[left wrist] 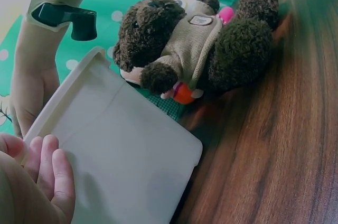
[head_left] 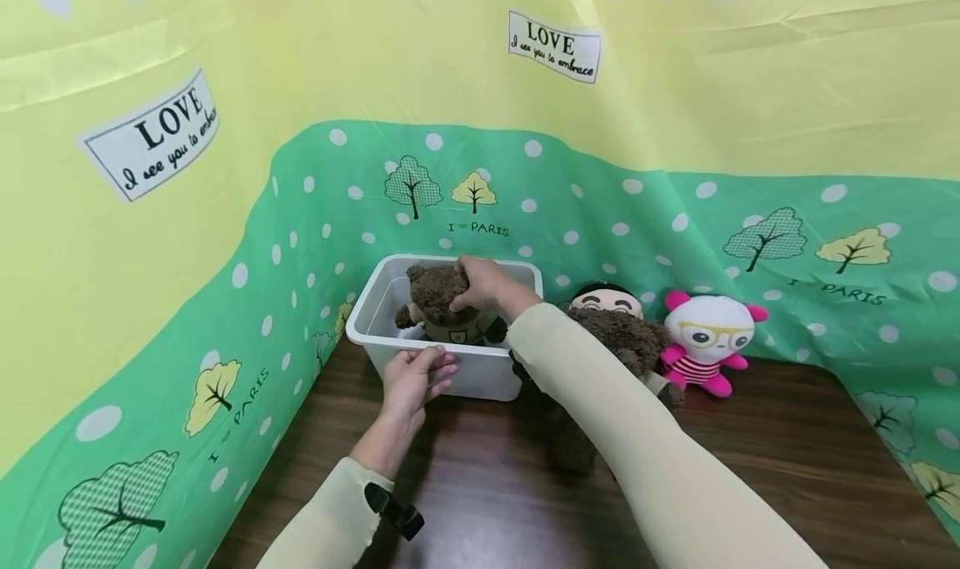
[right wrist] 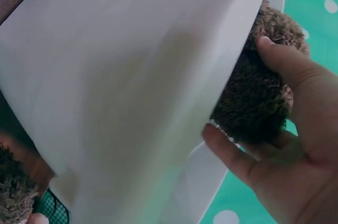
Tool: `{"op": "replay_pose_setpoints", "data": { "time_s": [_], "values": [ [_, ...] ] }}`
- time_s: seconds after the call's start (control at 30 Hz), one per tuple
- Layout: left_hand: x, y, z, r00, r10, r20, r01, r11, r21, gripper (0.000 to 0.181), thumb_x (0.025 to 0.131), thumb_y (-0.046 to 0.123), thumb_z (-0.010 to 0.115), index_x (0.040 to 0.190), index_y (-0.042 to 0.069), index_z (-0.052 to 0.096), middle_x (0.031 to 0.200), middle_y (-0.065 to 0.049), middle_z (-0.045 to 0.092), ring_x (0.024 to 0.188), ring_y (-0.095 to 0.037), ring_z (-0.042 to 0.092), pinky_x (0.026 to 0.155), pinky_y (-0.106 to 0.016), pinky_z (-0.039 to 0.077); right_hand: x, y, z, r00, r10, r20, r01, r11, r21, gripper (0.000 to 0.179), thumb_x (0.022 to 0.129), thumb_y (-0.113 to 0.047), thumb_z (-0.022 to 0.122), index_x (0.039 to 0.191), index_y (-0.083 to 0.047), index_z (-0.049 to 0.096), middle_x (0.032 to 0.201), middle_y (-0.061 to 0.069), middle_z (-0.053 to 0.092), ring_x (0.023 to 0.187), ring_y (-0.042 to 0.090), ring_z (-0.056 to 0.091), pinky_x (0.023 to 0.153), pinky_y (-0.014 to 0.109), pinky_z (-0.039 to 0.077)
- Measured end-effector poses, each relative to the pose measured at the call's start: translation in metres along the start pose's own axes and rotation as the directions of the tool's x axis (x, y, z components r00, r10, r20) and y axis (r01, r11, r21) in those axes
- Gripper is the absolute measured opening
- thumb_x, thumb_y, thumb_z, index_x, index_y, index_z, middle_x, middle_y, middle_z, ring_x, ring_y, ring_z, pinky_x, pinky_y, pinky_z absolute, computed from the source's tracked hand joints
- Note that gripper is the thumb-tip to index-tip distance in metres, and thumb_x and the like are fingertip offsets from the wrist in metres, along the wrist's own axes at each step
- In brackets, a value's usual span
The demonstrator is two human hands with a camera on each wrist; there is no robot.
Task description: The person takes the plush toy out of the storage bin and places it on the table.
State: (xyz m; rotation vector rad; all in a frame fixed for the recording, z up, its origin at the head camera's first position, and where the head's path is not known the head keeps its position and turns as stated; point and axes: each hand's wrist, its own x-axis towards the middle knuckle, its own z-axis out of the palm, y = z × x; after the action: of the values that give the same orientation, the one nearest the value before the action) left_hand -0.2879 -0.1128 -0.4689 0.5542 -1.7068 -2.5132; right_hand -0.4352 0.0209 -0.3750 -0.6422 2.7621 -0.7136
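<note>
A brown teddy bear (head_left: 438,294) in a khaki top sits upright inside a white plastic bin (head_left: 480,373). My right hand (head_left: 487,286) grips its head from above. In the right wrist view, thumb and fingers (right wrist: 285,60) lie around the curly brown fur (right wrist: 253,92), partly behind the bin wall. At the bin's front rim is my left hand (head_left: 416,377), thumb over the rim and fingers against the outer wall. The left wrist view shows those fingers (left wrist: 63,176) close along the bin (left wrist: 127,145).
Right of the bin, a second brown bear (head_left: 622,336) in a beige top leans, partly hidden by my right sleeve. Behind it is a doll with a black headband (head_left: 606,298). A pink and white plush (head_left: 705,340) with yellow glasses sits farther right. Patterned cloth (head_left: 637,211) encloses the dark wooden table (head_left: 480,486).
</note>
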Motion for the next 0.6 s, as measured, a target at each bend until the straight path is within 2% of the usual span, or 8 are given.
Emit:
{"op": "replay_pose_setpoints", "data": {
  "time_s": [0.27, 0.47, 0.6],
  "values": [
    [-0.003, 0.000, 0.003, 1.000, 0.016, 0.008, -0.016, 1.000, -0.004, 0.026, 0.092, 0.016, 0.071, 0.109, 0.006, 0.054, 0.089, -0.006, 0.080, 0.076, -0.014, 0.077, 0.062, -0.026, 0.062, -0.006, -0.002, -0.004, 0.997, -0.031, -0.067, 0.033, 0.999, 0.036, 0.061, 0.085, -0.025, 0.084, 0.136, -0.019, 0.052, 0.147, 0.009, 0.054, 0.127, 0.029, 0.055, 0.098, 0.045, 0.052],
    [-0.003, -0.001, 0.001, 1.000, 0.027, 0.005, -0.027, 1.000, -0.006, 0.026, 0.092, 0.016, 0.071, 0.108, 0.007, 0.053, 0.090, -0.007, 0.080, 0.076, -0.015, 0.077, 0.062, -0.026, 0.061, -0.012, -0.004, -0.005, 0.986, -0.104, -0.128, 0.115, 0.990, 0.083, 0.056, 0.084, -0.021, 0.084, 0.132, -0.018, 0.056, 0.145, 0.009, 0.056, 0.132, 0.030, 0.052, 0.103, 0.047, 0.050],
    [-0.003, -0.001, 0.001, 1.000, 0.017, 0.004, -0.017, 1.000, -0.003, 0.025, 0.092, 0.016, 0.071, 0.107, 0.007, 0.053, 0.089, -0.006, 0.080, 0.076, -0.014, 0.077, 0.062, -0.026, 0.061, -0.016, -0.002, -0.004, 0.980, -0.101, -0.169, 0.121, 0.986, 0.116, 0.053, 0.086, -0.021, 0.083, 0.131, -0.020, 0.057, 0.147, 0.007, 0.055, 0.134, 0.029, 0.052, 0.101, 0.046, 0.051]
  ]
}}
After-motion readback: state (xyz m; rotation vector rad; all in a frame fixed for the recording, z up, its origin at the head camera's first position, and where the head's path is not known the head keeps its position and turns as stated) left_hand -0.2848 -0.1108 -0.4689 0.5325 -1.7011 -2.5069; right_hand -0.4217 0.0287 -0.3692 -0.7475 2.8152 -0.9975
